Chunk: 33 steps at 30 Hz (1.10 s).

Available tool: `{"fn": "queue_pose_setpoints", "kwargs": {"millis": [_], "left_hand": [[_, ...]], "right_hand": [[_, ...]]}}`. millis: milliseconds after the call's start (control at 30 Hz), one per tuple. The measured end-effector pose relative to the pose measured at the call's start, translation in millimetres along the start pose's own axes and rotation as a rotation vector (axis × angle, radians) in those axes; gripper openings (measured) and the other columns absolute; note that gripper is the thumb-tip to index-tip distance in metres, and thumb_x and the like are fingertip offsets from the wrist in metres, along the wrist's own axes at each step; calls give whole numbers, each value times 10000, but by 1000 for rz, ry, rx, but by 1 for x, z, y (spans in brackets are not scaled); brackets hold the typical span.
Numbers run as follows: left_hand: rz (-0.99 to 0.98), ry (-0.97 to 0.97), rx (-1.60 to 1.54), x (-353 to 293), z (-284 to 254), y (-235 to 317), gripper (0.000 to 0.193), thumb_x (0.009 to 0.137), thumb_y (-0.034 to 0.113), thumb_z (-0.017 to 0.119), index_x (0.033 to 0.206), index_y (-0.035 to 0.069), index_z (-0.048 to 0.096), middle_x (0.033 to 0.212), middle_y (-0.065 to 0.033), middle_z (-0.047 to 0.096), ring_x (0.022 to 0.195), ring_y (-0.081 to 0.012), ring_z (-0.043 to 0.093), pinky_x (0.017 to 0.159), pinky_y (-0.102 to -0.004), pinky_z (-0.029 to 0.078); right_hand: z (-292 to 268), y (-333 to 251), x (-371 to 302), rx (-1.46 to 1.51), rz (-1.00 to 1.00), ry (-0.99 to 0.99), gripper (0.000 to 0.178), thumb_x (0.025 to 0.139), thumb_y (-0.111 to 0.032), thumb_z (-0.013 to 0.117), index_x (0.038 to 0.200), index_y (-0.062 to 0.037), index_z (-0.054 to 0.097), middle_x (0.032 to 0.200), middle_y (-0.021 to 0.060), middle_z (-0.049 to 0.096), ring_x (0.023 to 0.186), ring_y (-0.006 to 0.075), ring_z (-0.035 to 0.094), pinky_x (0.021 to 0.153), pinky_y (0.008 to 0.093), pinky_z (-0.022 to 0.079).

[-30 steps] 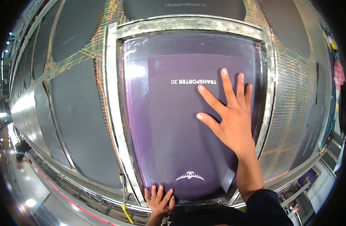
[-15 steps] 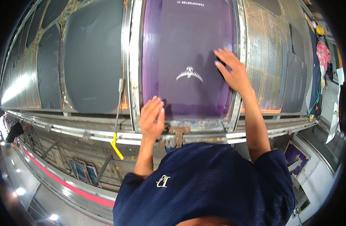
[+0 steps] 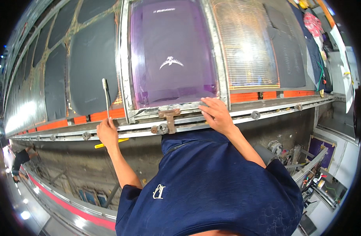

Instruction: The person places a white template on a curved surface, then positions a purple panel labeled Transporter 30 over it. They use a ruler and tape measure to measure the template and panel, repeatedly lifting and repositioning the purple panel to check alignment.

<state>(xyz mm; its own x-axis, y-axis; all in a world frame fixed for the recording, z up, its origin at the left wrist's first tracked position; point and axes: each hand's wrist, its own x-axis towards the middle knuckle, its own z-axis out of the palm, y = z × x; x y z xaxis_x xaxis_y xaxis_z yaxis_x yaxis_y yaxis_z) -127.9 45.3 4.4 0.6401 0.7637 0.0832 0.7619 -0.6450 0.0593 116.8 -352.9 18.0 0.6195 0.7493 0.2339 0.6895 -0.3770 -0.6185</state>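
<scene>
The left hand was at the tool, left of the frame; whether it gripped, I couldn't tell. The right hand, fingers loosely spread, met the frame's near edge, unclenched. Handling the tool seemed underway; lifting would need closed fingers.

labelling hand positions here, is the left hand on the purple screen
No, the left hand is at the yellow-ended rod, to the left of the purple screen.
</scene>
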Motion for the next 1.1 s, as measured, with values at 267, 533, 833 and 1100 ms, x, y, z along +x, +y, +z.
{"fn": "queue_pose_setpoints", "kwargs": {"millis": [267, 533, 833, 1100], "left_hand": [[-188, 148, -394, -26, -41, 52, 318, 1088, 285, 476, 1000, 21, 632, 775, -167, 619, 703, -347, 609, 676, -479, 475], [-220, 76, -781, -69, -20, 58, 328, 1014, 220, 635, 801, -23, 577, 619, -12, 478, 552, -113, 397, 519, -342, 346], [-59, 163, -521, -49, -5, 56, 313, 992, 223, 652, 869, -65, 663, 655, -134, 607, 573, -227, 502, 568, -404, 398], [-38, 92, -334, -4, 31, 22, 316, 979, 288, 650, 976, -9, 758, 840, -214, 717, 819, -418, 645, 741, -529, 475]], "right_hand": [[-54, 36, -48, 25, 131, 233, 257, 899, -83, 701, 1153, -66, 738, 1165, 119, 739, 1166, 335, 648, 1018, 444, 485], [-44, 59, -93, -64, 119, 317, 305, 878, -107, 710, 1180, -65, 701, 1109, 109, 727, 1072, 311, 667, 962, 427, 491], [-38, 57, -90, -241, 92, 426, 290, 826, -150, 728, 1114, -111, 717, 1020, 33, 723, 985, 233, 677, 911, 386, 512], [-33, 48, -82, -225, 161, 450, 266, 800, -140, 740, 1065, -135, 726, 987, 12, 721, 967, 217, 679, 890, 375, 522]]}}
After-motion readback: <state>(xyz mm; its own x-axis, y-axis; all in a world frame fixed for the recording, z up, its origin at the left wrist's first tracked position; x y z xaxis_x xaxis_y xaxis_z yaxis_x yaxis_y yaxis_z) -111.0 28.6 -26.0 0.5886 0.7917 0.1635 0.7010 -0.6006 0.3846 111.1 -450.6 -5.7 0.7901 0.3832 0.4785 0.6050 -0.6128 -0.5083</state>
